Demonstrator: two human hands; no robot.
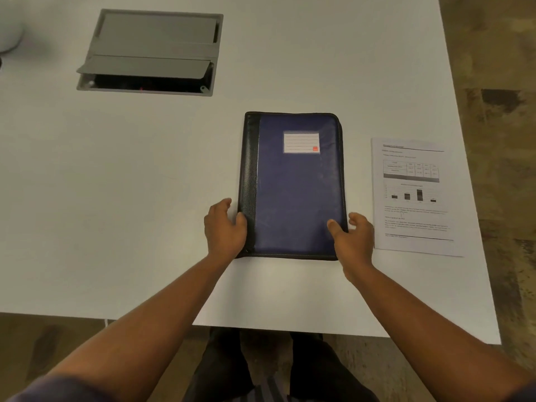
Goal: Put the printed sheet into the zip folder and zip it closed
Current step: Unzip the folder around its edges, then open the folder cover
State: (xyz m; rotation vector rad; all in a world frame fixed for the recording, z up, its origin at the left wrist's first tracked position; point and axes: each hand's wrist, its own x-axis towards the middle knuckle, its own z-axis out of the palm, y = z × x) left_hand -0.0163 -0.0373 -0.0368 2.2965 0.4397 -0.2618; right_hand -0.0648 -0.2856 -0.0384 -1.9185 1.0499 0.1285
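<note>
A blue zip folder point(293, 184) with a black spine and a white label lies flat and closed on the white table point(145, 213), in the middle. The printed sheet point(414, 195), with a table, a bar chart and text, lies flat to the right of the folder, apart from it. My left hand point(224, 227) rests against the folder's lower left edge, thumb on the black spine. My right hand point(352, 236) holds the lower right corner, thumb on the blue cover and fingers beside the edge.
A grey cable hatch point(150, 52) is set into the table at the back left, its front flap open. The table's right edge runs just past the sheet, and its near edge lies below my forearms. A white object point(10, 27) sits at the far left corner.
</note>
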